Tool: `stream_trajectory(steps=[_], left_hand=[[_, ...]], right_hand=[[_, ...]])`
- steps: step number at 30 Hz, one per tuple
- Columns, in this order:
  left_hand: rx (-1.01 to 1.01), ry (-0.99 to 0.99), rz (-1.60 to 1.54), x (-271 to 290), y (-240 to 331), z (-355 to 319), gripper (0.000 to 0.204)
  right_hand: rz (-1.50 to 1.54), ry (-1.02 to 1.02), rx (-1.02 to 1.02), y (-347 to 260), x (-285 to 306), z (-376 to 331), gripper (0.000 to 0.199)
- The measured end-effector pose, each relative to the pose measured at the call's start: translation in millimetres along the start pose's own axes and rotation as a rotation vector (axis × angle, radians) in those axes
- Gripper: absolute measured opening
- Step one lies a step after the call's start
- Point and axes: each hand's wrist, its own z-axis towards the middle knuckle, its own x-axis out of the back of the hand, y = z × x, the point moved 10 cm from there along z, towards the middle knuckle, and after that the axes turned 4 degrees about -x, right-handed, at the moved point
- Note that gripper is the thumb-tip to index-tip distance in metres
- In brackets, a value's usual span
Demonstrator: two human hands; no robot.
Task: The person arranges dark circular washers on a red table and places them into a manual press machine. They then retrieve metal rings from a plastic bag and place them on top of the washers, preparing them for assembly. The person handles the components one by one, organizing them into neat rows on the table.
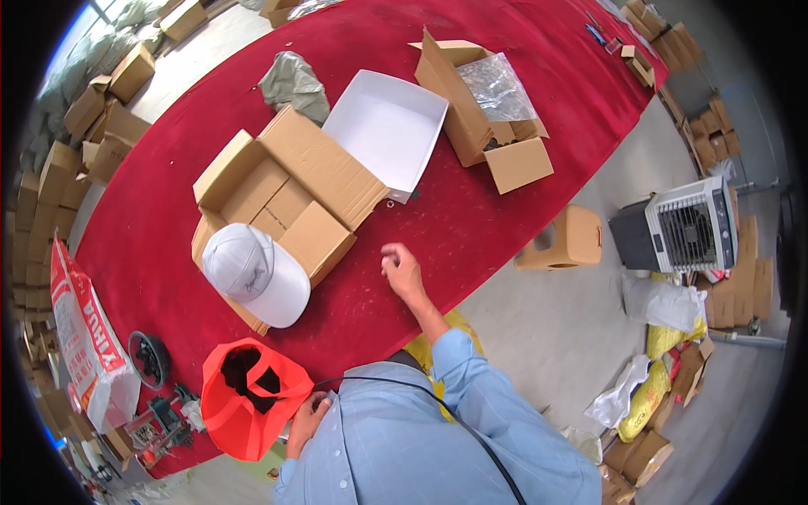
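Red cloth covers the whole bench [488, 236] in the head view, soft-looking and flecked with little pale bits. Counting hands first: two, both bare. Right hand [402, 271] has its fingers loosely curled with nothing visible in it, just to the right of the bigger carton; can't tell if it's touching the cloth. Left hand [310, 418] is bent up against the one orange-red bag [290, 379] at the near left, and I honestly can't tell if it's pinching the edge. That bag is floppy, creased and gaping open, dark inside.

Cardboard count on the bench is three: one wide opened carton [278, 202] left of centre, one taller carton [454, 101] on the far side with crinkly clear film [498, 84] in it, and one small box [638, 66] way off at the far right. One pale grey cap [252, 271], rounded crown and curved brim, sits on the near edge of the wide carton. Also one smooth, shallow white tray [385, 126] between the two big cartons, and one round dark bowl [149, 360] at the left.
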Motion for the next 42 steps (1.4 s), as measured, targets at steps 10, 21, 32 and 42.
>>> stream_trajectory(steps=[10,21,32,42], left_hand=[[0.063,0.067,0.032,0,28,2,0.039],[0.086,0.099,0.036,-8,51,5,0.036],[0.109,0.137,0.021,-7,35,5,0.033],[0.062,0.086,0.073,-7,20,21,0.032]], right_hand=[[0.03,0.097,0.182,-109,-6,67,0.037],[0.152,0.169,0.091,-47,15,54,0.022],[-0.501,0.221,0.065,2,75,171,0.048],[-0.46,0.232,0.147,18,69,180,0.022]])
